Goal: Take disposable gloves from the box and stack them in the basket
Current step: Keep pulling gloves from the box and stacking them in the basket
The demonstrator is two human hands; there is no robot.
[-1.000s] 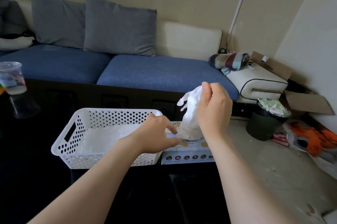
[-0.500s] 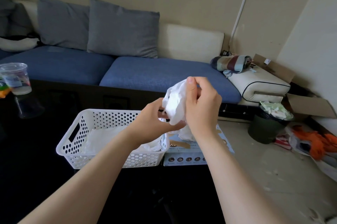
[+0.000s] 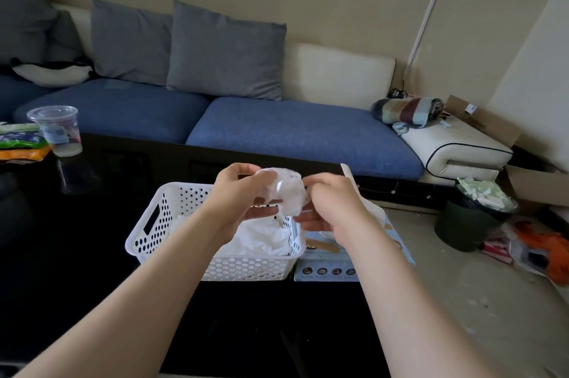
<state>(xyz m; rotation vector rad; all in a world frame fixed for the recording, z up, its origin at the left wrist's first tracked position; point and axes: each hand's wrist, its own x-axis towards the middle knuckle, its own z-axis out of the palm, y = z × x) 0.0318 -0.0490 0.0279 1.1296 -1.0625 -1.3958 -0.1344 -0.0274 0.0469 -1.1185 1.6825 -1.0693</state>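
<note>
Between the fingers of both hands, a crumpled translucent white glove is held in the air. Left hand: fingers curled round the glove's left side, the upper ones pinching its top edge. Right hand: fingers curled against the glove's right side and gripping it. Their tips are motion-blurred, so the exact pinch cannot be told.

Directly below the fingers, reaching out toward the left, stands the basket. It is white perforated plastic with a handle slot in its left end, and it holds a loose heap of stacked gloves. Below the right fingers, just beside the basket's right wall, lies the glove box. The box is pale blue and its top is partly hidden by the right wrist. Both containers rest on a glossy black worktop.

Far left of the fingers, near the worktop's back edge, is a clear lidded plastic cup beside coloured packets. Beyond the fingers is a blue sofa with grey cushions and a rolled striped blanket. Right of the fingers, on the floor, is a dark waste bin filled with paper.
</note>
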